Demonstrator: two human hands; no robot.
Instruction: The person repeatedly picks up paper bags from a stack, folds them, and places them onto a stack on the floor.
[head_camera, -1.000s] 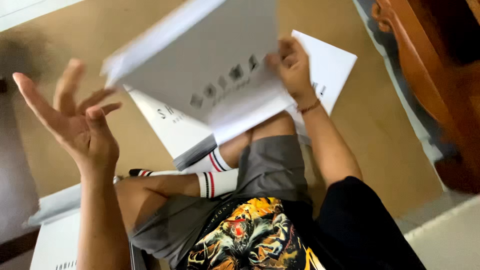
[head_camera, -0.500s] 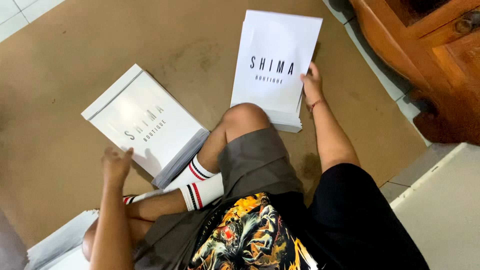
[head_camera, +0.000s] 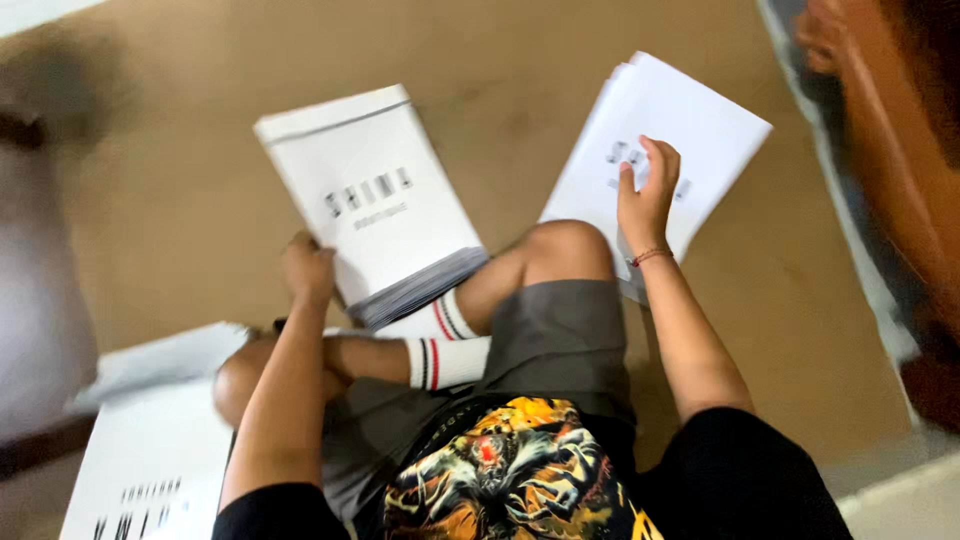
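Half a second ago the right hand lay at the lower edge of the stack of white envelopes on the right; now it rests flat on top of that stack, fingers spread loosely and pressing down on the top sheet rather than gripping it. A second ago the same hand held a sheet up in the air, so that sheet has, by the look of it, been laid onto this stack. The left hand, open and raised a second ago, has come down to the near left corner of the thicker stack of envelopes in the middle; its fingers are curled at the stack's edge, but the blur hides whether they actually pinch it. Three piles of white envelopes can be counted: the one under the right hand, the thick one by the left hand, which leans against the person's white sock, and a third pile at the lower left, well apart from both hands. All lie on the brown floor, where the person sits cross-legged. A wooden piece of furniture stands at the right edge.
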